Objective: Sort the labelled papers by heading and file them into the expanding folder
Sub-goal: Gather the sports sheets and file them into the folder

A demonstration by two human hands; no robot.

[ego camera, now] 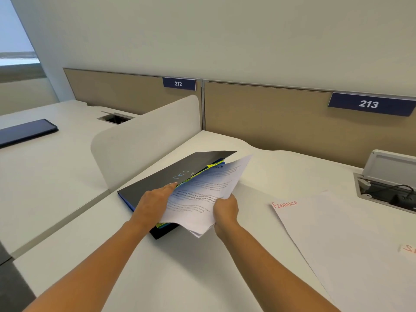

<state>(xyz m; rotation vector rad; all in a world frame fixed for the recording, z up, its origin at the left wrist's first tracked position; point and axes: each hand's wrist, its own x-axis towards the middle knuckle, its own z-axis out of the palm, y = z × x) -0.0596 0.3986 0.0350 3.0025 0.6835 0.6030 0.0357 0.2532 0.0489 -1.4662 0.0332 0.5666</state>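
The black expanding folder (pixel 157 179) lies on the white desk, its top flap raised, with yellow and blue tabbed dividers (pixel 210 167) showing inside. My left hand (pixel 155 199) rests on the flap, fingers straight, fingertips at its open edge. My right hand (pixel 226 208) grips the lower right edge of a thin stack of printed papers (pixel 202 194), whose far end lies in the folder's opening among the dividers. To the right a sheet headed "FINANCE" in red (pixel 284 204) lies flat on the desk.
Another sheet with red lettering (pixel 408 249) is cut off at the right edge. An open cable box (pixel 387 192) sits at the back right. A white divider panel (pixel 146 140) stands left of the folder. A dark flat device (pixel 24 132) lies on the neighbouring desk.
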